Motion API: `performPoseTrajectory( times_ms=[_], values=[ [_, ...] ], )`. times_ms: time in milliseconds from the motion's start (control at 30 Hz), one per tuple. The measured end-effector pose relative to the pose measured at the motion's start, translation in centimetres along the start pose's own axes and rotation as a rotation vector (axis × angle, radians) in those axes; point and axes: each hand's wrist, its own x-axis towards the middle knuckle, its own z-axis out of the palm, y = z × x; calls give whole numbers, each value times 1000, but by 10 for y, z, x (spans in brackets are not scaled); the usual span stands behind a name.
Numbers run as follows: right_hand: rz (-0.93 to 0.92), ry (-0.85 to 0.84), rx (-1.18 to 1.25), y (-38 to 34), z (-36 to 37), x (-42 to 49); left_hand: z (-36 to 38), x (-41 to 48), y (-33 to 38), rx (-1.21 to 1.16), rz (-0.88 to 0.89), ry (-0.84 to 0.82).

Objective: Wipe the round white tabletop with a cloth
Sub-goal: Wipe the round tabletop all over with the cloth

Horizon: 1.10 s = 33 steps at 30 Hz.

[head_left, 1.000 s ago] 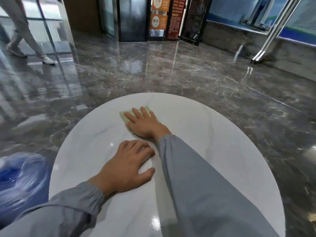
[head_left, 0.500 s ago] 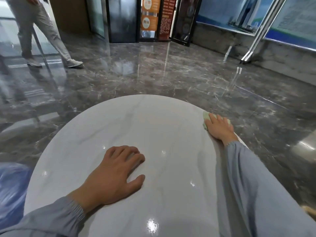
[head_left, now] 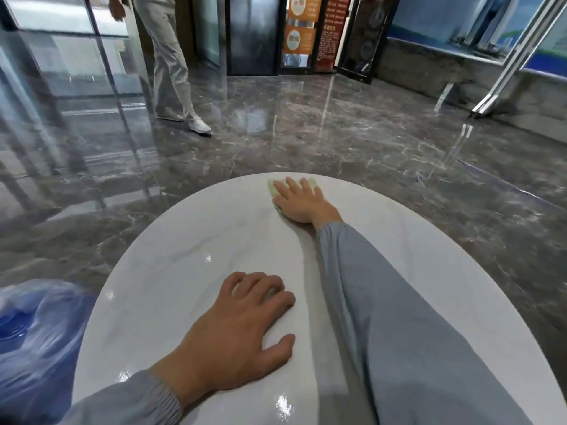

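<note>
The round white tabletop [head_left: 171, 286] with faint grey veins fills the lower middle of the head view. My right hand [head_left: 299, 200] lies flat with straight fingers on a pale green cloth [head_left: 271, 187] at the table's far edge; most of the cloth is hidden under the palm. My left hand [head_left: 242, 332] rests palm down on the near part of the tabletop, fingers slightly bent, holding nothing. Grey sleeves cover both arms.
A blue plastic bag [head_left: 33, 338] sits beside the table at the lower left. A person in light trousers [head_left: 170, 65] walks across the glossy dark marble floor [head_left: 383, 154] beyond the table. Glass panels stand at the left, doors and signs at the back.
My right hand has slid the cloth from the table's right edge back to the far edge. The walking person has moved to the right. My left hand stays planted.
</note>
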Motion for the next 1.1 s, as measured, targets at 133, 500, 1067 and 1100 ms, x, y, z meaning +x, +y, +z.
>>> performPoseTrajectory(
  times_ms=[133, 500, 1067, 1100],
  values=[
    [-364, -43, -90, -119, 17, -19, -2, 2, 1, 2, 22, 25],
    [286, 103, 115, 105, -3, -58, -3, 0, 0, -4, 3, -1],
    [514, 55, 102, 192, -7, -81, 1, -1, 3, -8, -14, -6],
    [452, 54, 100, 170, -8, -67, 2, -1, 3, -7, -13, -1]
  ],
)
